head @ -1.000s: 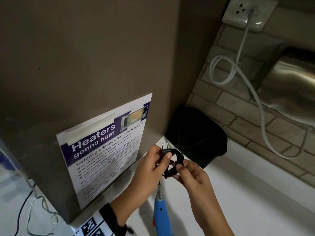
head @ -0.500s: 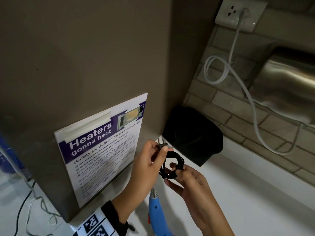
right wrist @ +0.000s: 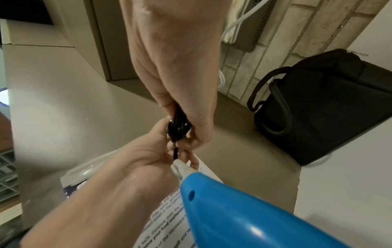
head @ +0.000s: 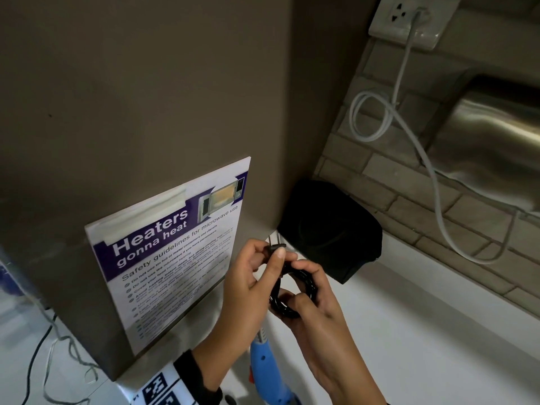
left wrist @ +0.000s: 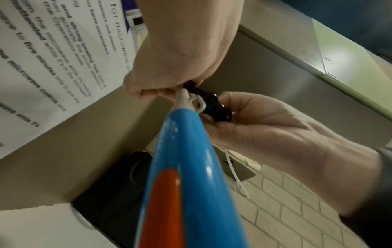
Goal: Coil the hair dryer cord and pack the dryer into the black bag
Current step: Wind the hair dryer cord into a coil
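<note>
Hands meet above the white counter (head: 423, 331), both on the black hair dryer cord (head: 292, 293), which is wound into a small coil. Left hand (head: 248, 276): thumb and fingers (head: 280, 254) pinch the plug (head: 274, 244), its two metal prongs pointing up and away. Right hand (head: 315, 299): fingers curled round the right side of the coil, thumb pressed on its near edge. Blue hair dryer (head: 268, 372) hangs below the two hands from its grey cord sleeve; the left wrist view shows an orange switch (left wrist: 163, 206) on its handle. Black bag (head: 330, 229) sits on the counter at the far side, just beyond the hands, against the brick wall (head: 409, 200). Microwave safety poster (head: 175, 244) is fixed to the grey cabinet (head: 146, 97) at left. White cable (head: 409, 121) runs from a wall socket (head: 409, 21) at far right.
</note>
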`<state>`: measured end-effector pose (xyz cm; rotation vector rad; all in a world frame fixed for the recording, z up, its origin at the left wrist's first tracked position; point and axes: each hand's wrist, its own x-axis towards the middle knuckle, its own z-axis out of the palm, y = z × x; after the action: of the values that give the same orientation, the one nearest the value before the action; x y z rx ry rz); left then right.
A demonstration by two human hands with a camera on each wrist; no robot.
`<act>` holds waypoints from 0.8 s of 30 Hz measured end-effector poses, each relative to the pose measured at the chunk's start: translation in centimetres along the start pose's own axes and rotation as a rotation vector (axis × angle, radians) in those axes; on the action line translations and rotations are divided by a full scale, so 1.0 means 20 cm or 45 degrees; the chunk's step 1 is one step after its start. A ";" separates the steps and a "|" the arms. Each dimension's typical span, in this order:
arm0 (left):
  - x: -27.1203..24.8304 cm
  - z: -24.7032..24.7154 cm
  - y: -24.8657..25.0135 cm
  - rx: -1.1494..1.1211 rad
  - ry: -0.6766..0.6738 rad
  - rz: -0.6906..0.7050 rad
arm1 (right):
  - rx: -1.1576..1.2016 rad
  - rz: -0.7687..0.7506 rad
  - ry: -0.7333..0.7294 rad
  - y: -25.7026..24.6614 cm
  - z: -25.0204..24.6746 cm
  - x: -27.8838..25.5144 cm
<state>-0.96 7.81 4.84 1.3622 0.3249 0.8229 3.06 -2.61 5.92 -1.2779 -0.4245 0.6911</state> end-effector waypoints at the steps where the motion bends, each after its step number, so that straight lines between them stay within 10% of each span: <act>1: 0.01 -0.01 0.00 -0.010 0.000 -0.016 | 0.010 0.003 0.010 0.01 0.00 0.00; 11: 0.01 -0.03 0.01 0.152 -0.119 -0.020 | 0.228 0.057 -0.050 0.00 -0.03 -0.02; 18: 0.03 -0.05 -0.01 0.118 -0.024 -0.104 | -0.213 -0.036 0.012 -0.01 -0.01 -0.03; 24: 0.05 -0.07 -0.03 0.158 -0.365 -0.114 | -0.445 -0.103 0.024 -0.03 -0.05 0.00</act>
<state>-0.92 9.44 4.19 1.5477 0.2131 0.5307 3.79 -3.47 6.16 -1.5850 -0.5963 0.5506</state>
